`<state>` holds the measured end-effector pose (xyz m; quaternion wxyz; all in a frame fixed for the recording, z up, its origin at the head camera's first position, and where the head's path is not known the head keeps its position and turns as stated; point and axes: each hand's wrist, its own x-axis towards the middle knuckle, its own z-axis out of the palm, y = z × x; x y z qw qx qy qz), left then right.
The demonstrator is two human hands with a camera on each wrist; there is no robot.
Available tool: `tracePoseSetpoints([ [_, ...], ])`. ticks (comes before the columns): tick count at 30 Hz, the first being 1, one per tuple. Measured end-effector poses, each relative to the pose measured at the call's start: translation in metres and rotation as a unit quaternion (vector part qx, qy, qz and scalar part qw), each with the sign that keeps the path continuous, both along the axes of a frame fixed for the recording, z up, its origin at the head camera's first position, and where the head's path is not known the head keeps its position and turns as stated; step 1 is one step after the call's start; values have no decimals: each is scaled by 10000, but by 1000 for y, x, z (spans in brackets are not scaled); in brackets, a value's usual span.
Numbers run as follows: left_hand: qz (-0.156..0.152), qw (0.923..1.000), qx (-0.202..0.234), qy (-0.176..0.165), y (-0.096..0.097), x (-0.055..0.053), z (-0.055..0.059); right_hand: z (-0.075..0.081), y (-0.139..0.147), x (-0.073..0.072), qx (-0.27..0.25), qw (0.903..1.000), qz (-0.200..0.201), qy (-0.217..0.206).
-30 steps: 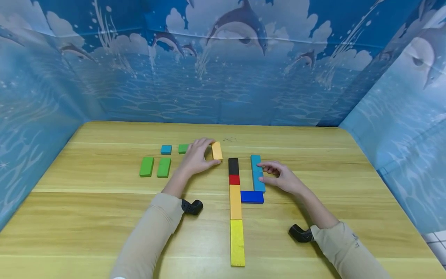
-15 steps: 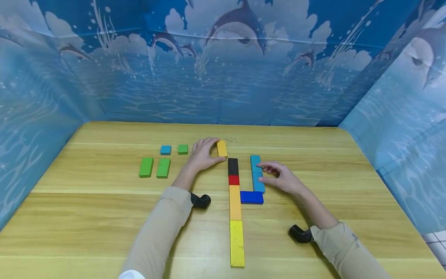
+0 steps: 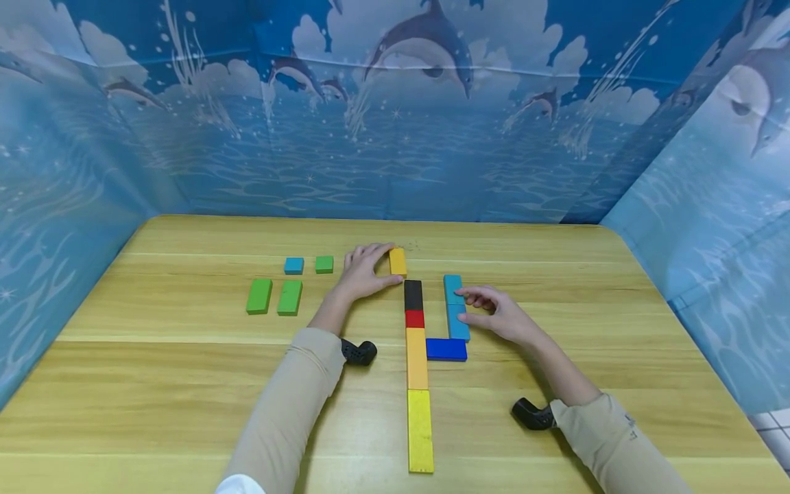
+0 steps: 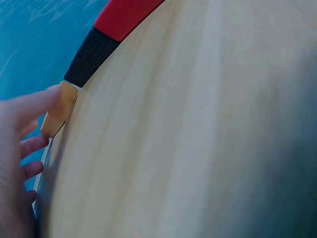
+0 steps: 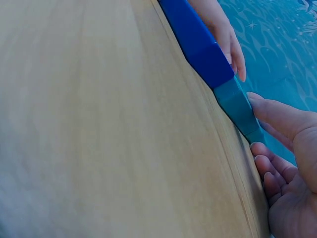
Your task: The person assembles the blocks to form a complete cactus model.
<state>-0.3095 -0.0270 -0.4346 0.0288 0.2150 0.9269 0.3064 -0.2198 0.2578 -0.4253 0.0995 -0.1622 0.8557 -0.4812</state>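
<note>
The end block [image 3: 398,261] is amber. Next come a black block [image 3: 413,295], a red block [image 3: 415,319], a pale orange block [image 3: 416,358] and a yellow block [image 3: 420,431]. The side block [image 3: 447,350] is royal blue; the paired blocks [image 3: 455,325] are light blue. Three separate blocks [image 3: 258,296] are green, one small block [image 3: 294,266] mid-blue. The bench [image 3: 185,398] shows banded yellowish wood grain. Beige covers the sleeves [image 3: 278,412]; the wrist devices [image 3: 360,353] are black. The backdrop [image 3: 247,171] is blue, patterned with grey-and-white dolphins [image 3: 435,34], white clouds [image 3: 308,38] and rippled water [image 3: 382,158].

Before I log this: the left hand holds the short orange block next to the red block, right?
Not quite: the left hand does hold the short orange block, but next to the black block, not the red block; head view shows it.
</note>
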Motion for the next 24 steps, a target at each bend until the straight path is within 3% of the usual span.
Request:
tracePoseSetpoints([
  [5,37,9994,329,-48,-1,-1,-1,-1,0,0,-37,10000,33,27],
  [15,96,9989,464,-3,6,-3,-2,-3,0,0,-78,9999,63,74],
  [24,-88,9988,486,-55,13,-7,-1,-4,1,-1,-59,9999,23,92],
])
